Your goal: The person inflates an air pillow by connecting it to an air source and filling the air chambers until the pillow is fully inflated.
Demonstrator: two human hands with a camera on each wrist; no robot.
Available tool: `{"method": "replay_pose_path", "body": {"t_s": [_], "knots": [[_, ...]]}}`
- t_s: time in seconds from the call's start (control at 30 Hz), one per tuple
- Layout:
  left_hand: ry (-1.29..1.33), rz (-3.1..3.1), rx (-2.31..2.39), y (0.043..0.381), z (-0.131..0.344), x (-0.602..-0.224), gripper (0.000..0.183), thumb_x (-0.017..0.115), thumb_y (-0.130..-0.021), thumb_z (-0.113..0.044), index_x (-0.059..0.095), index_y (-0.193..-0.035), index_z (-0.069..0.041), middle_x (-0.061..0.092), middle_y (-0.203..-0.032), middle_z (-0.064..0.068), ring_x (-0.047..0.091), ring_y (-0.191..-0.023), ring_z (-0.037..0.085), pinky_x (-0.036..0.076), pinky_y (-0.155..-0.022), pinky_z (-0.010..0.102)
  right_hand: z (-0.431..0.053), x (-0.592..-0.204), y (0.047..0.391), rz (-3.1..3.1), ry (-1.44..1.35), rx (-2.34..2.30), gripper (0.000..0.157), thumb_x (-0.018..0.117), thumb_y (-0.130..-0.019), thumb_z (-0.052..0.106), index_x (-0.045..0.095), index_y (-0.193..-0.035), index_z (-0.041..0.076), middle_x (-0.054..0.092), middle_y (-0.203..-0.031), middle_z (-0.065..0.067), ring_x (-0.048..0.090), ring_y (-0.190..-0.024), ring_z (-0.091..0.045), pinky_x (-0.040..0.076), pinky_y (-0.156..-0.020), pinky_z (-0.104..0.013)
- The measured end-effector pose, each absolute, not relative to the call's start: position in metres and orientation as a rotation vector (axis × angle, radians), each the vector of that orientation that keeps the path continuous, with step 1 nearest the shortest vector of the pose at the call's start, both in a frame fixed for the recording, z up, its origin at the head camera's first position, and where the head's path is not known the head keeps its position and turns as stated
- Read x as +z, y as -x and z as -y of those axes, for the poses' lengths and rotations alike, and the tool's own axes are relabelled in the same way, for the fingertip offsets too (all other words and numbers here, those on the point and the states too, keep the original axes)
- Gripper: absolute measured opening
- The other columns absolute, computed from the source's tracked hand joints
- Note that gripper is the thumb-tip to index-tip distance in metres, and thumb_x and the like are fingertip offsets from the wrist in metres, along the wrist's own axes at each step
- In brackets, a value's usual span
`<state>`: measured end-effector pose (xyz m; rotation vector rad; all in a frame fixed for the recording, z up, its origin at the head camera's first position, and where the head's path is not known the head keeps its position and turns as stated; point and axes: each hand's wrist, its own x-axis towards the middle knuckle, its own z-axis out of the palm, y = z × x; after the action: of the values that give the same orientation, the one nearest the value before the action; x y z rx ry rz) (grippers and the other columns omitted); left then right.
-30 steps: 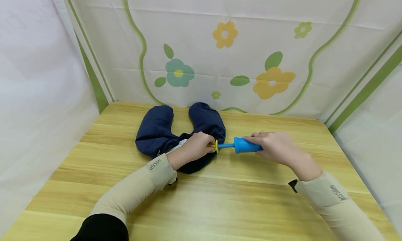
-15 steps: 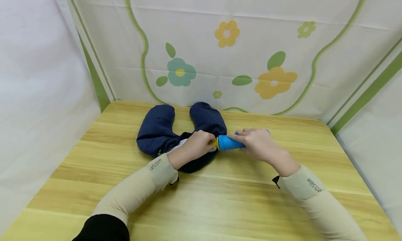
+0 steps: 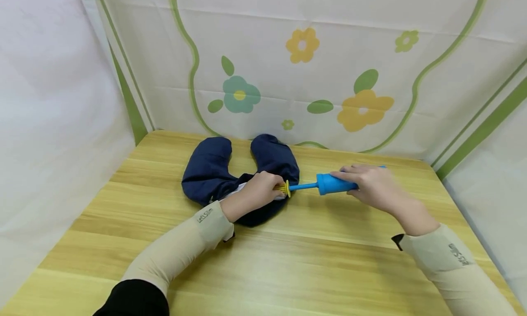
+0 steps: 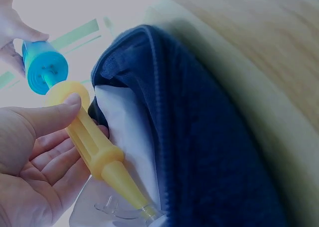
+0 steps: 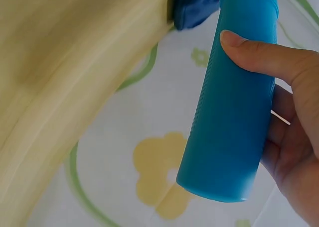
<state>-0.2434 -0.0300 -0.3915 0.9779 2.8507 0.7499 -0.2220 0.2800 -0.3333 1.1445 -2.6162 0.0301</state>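
Note:
A navy U-shaped neck pillow (image 3: 207,163) lies on the table, its opened cover showing a white inner lining (image 4: 127,120) in the left wrist view. My left hand (image 3: 258,191) pinches the yellow nozzle end (image 4: 92,142) of a hand air pump between thumb and fingers. The nozzle's tip sits at a clear plastic valve (image 4: 148,211) by the cover's edge. My right hand (image 3: 376,188) grips the pump's blue barrel (image 5: 232,102), off to the right of the pillow. Between barrel and yellow end, a blue rod (image 3: 303,186) stands pulled out.
The wood-grain table (image 3: 263,270) stretches out in front of the pillow and to both sides. Behind it hangs a white cloth (image 3: 255,41) with printed flowers and green lines. More white cloth (image 3: 53,124) hangs along the left side.
My right hand pushed the barrel left against the yellow end, then drew it back right, so the rod shows again. My left hand and the pillow stayed nearly in place.

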Motion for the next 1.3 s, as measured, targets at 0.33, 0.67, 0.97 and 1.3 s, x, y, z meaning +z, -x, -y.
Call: {"method": "replay_pose_path", "body": {"t_s": [0.33,0.67,0.97,1.3], "knots": [[-0.941,-2.828,0.774,0.242,0.021,-0.391,0.019,0.078,-0.093,-0.018,0.076,-0.108,-0.007,0.074,-0.102,0.006,0.069,-0.084,0.015,0.054,-0.071,0.027,-0.307,-0.322,0.22,2.689,-1.066,-0.003,0.07,0.097,-0.065,0.007,0.072,-0.131,0.014,0.071,-0.122,-0.016,0.07,-0.105,-0.04,0.058,-0.072,-0.056],[-0.954,-2.821,0.748,0.238,0.02,-0.392,0.009,0.079,-0.092,-0.017,0.073,-0.091,-0.01,0.067,-0.081,-0.002,0.058,-0.065,0.009,0.046,-0.06,0.023,-0.288,-0.334,0.218,2.583,-1.198,-0.074,0.066,0.098,-0.065,0.015,0.075,-0.126,0.015,0.075,-0.112,-0.01,0.072,-0.096,-0.032,0.059,-0.072,-0.049],[-0.979,-2.86,0.742,0.235,0.028,-0.392,0.009,0.08,-0.091,-0.014,0.073,-0.089,-0.009,0.069,-0.083,0.002,0.065,-0.07,0.013,0.051,-0.065,0.025,-0.23,-0.349,0.22,2.536,-1.256,-0.153,0.06,0.095,-0.071,0.018,0.074,-0.128,0.016,0.074,-0.111,-0.008,0.072,-0.094,-0.027,0.059,-0.069,-0.041],[-1.006,-2.852,0.784,0.24,0.031,-0.39,0.01,0.08,-0.09,-0.015,0.074,-0.092,-0.008,0.067,-0.079,0.002,0.059,-0.066,0.012,0.047,-0.062,0.025,-0.221,-0.348,0.224,2.502,-1.278,-0.072,0.059,0.095,-0.071,0.01,0.075,-0.126,0.015,0.073,-0.108,-0.006,0.071,-0.089,-0.026,0.058,-0.066,-0.039]]}}
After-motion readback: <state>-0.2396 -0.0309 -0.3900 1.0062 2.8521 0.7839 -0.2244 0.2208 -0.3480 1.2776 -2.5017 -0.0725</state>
